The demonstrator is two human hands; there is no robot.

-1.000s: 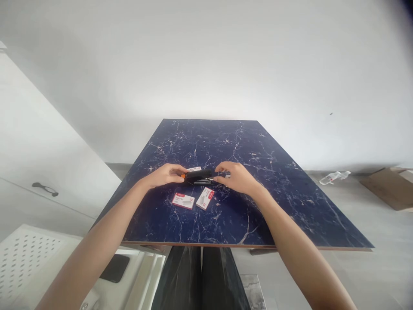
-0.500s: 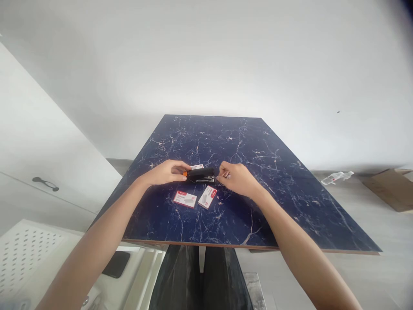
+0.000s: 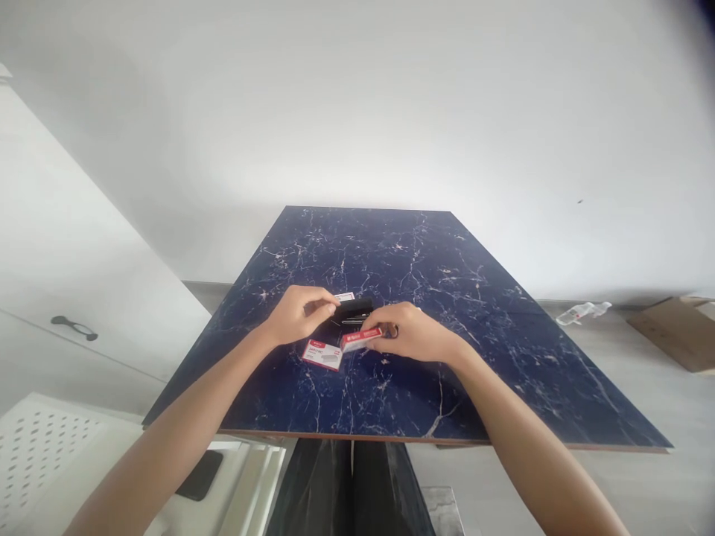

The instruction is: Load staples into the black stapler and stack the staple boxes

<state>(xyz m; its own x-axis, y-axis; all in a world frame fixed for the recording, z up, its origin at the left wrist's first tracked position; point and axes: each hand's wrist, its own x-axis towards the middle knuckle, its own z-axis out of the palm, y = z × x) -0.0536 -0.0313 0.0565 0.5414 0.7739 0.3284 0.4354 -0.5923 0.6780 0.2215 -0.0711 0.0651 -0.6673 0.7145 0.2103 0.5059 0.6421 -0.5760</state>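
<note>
A black stapler [image 3: 356,307] lies on the table in front of me, partly covered by both hands. My left hand [image 3: 299,316] is closed, its thumb and fingertips pinched on the stapler's left end. To the right, my right hand [image 3: 410,331] grips a small red and white box of staples [image 3: 362,339] between thumb and fingers, tilted so that its red side shows. Flat on the table just left of it rests a second staple box [image 3: 322,355]. Behind the stapler a white card or box [image 3: 345,296] pokes out, mostly hidden.
The dark blue marbled table [image 3: 391,246] stands against a white wall. A clear plastic bottle [image 3: 578,313] and a cardboard box [image 3: 673,331] are on the floor to the right. At the left is a white cabinet door with a dark handle [image 3: 74,327].
My right hand has come from the stapler's right end down toward me and picked up the right-hand staple box, tilting it. My left hand stays by the stapler; the orange end is now hidden.
</note>
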